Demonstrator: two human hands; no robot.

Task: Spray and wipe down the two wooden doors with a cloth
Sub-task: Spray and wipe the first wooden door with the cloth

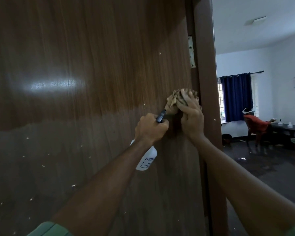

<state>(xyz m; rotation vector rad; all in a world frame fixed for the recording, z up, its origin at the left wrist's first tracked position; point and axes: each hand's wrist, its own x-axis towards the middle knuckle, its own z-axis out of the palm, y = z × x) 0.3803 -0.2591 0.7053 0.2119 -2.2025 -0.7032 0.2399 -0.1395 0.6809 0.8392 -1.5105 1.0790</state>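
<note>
- Head view: the right hand point(191, 114) presses a bunched tan cloth point(174, 103) flat against the wooden door point(92, 82), close to its hinge edge and just below the metal hinge point(192, 53). The fingers spread over the wad with the tips curling over its top, so the cloth sits trapped between palm and wood.
- The cloth looks soft and limp; it probably folds and creeps under pressure, so a broad palm hold on its middle seems the safest grip.
- The left hand point(150, 128) is closed in a fist around the neck of a white spray bottle point(147, 159), whose dark nozzle points up at the cloth while its body hangs below the wrist.
- The bottle seems light, stiff plastic, possibly slick if wet; the neck under the trigger is the natural place to hold it.
- The door is rigid and glossy, showing a bright reflection and pale specks on its lower half.
- Beyond the door frame point(209, 99), a room shows a blue curtain point(237, 96) and a seated person point(255, 123).
</note>
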